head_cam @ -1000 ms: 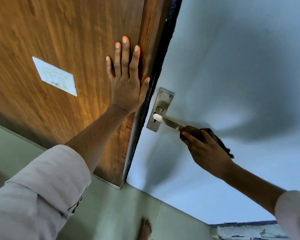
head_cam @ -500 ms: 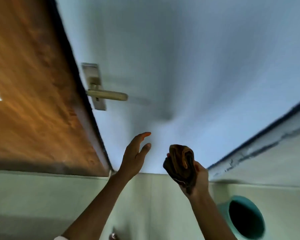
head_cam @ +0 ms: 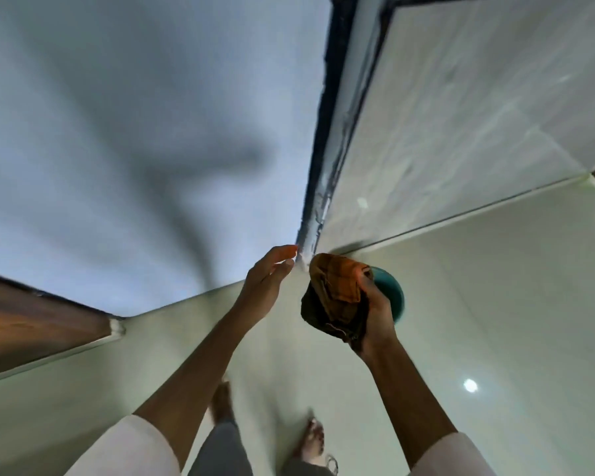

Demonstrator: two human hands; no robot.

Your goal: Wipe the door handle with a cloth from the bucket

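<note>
My right hand [head_cam: 375,314] grips a bunched brown and orange cloth [head_cam: 337,297], held up in front of me. Just behind the cloth and hand, a teal bucket [head_cam: 394,290] stands on the floor at the foot of the wall, mostly hidden by them. My left hand [head_cam: 267,283] hangs in the air to the left of the cloth, fingers apart and holding nothing. The door handle is out of view; only a corner of the wooden door [head_cam: 31,321] shows at the left edge.
A pale grey wall [head_cam: 134,132] fills the upper left and meets a marble-like wall [head_cam: 478,115] at a dark corner strip [head_cam: 327,149]. The glossy light floor [head_cam: 495,338] lies below. My bare feet [head_cam: 313,441] stand near the bottom.
My right hand left the door handle with the cloth. My left hand came off the door. The view swung right and down, so the handle dropped out of sight and the bucket came nearer.
</note>
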